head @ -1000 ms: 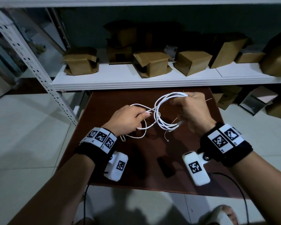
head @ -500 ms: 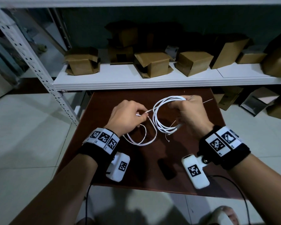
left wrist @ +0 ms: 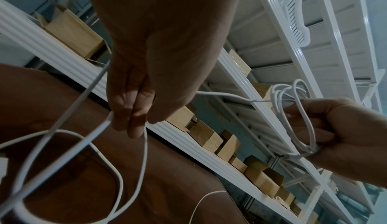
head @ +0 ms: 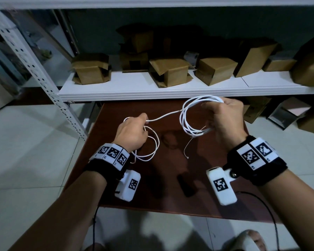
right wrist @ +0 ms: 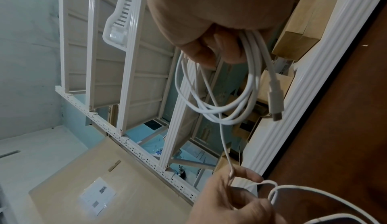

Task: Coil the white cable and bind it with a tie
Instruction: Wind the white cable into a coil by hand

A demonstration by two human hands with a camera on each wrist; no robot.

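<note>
A: Where is the white cable [head: 187, 116]?

B: Above the brown table [head: 170, 178]. Several loops bunched in the right hand [head: 225, 120], fingers curled round them, plug end [right wrist: 275, 101] dangling. One strand runs across to the left hand [head: 132, 133], which pinches it; slack hangs below.

A: Handling?

B: Likely light, limp and springy; loops may spill if released. Best held at the bundle's crossing point.

A: Pose?

B: Both hands raised, knuckles up, apart. Tie not clearly identifiable.
</note>
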